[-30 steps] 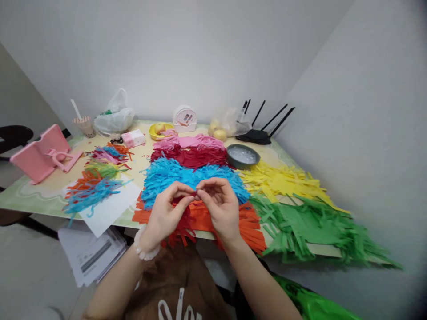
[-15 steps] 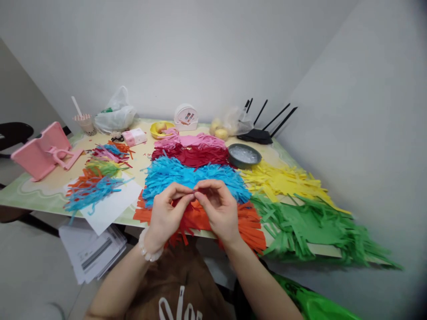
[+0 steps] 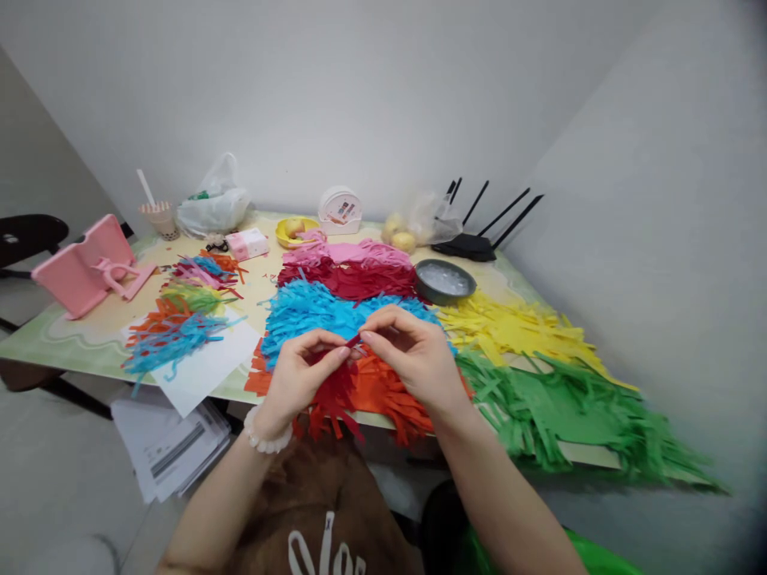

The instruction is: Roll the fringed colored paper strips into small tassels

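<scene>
My left hand [image 3: 298, 378] and my right hand [image 3: 415, 354] meet over the near edge of the table, fingertips pinched together on a thin dark red paper strip [image 3: 353, 341]. Below them lie a dark red fringed paper sheet [image 3: 329, 397] and an orange fringed sheet [image 3: 377, 391] that hang over the table edge. Just beyond my fingers lies a blue fringed sheet [image 3: 311, 307]. A bead bracelet circles my left wrist.
Red [image 3: 353, 279] and pink [image 3: 347, 253] fringed sheets lie further back, yellow [image 3: 509, 327] and green [image 3: 563, 407] ones at the right. A grey bowl [image 3: 445, 280], router [image 3: 473, 243], loose coloured strips [image 3: 180, 319] on white paper, pink stand [image 3: 84, 267], cup, bags and yellow dish fill the rest.
My right hand has shifted right and slightly up, drawing the red strip with it. The view has turned a little to the left.
</scene>
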A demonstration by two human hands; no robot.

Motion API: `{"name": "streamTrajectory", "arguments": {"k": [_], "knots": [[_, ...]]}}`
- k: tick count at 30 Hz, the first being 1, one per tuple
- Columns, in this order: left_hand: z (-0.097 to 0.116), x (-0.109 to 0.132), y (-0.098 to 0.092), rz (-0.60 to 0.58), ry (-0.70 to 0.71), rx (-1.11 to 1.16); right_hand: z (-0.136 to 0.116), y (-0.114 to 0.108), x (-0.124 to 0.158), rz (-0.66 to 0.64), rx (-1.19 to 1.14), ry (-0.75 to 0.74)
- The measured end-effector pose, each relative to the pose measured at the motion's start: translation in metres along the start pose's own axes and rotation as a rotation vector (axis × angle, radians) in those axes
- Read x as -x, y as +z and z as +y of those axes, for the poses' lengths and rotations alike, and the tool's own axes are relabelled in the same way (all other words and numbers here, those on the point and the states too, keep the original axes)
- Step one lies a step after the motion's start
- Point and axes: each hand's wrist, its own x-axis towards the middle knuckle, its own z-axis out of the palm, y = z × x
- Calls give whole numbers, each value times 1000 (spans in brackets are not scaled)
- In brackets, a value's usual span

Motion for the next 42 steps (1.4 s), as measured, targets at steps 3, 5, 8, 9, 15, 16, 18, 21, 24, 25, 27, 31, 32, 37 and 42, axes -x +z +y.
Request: {"name": "streamTrajectory", "arguments": {"k": [3, 5, 8, 9, 15, 16, 18, 21, 24, 25, 27, 31, 32, 37, 42], "knots": [[-2, 2, 3, 12, -74, 116, 0, 7, -6, 38, -15, -4], [-5, 6, 7, 62, -99, 185, 1, 16, -7, 73, -22, -5], [-15, 20, -8, 115, -162, 216, 4, 26, 2, 60, -25, 25], [-17, 26, -24, 134, -190, 174, 7, 26, 7, 32, -39, 48], [7, 73, -207, 845, 25, -893, 43, 0, 41, 44, -29, 221], [12, 75, -230, 892, 97, -1170, 49, -1, 43, 48, -14, 240], [13, 69, -254, 764, 132, -1362, 55, 4, 42, 12, -8, 262], [-12, 44, -249, 335, 100, -1446, 56, 20, 36, -77, 10, 273], [-46, 20, -242, 140, 45, -1516, 54, 26, 33, -133, 81, 276], [-54, 14, -245, 127, 25, -1537, 55, 25, 34, -144, 112, 282], [-62, 8, -260, 106, -16, -1573, 57, 19, 37, -166, 170, 301], [-54, 13, -283, 74, -47, -1635, 67, -2, 30, -216, 291, 289], [-48, 17, -281, 72, -43, -1666, 70, -9, 23, -229, 333, 266], [13, 14, -216, 4, -110, -1932, 97, -55, -61, -271, 728, 172], [48, -114, -102, -233, 72, -1786, 151, -80, -180, -303, 1064, 204]]}}
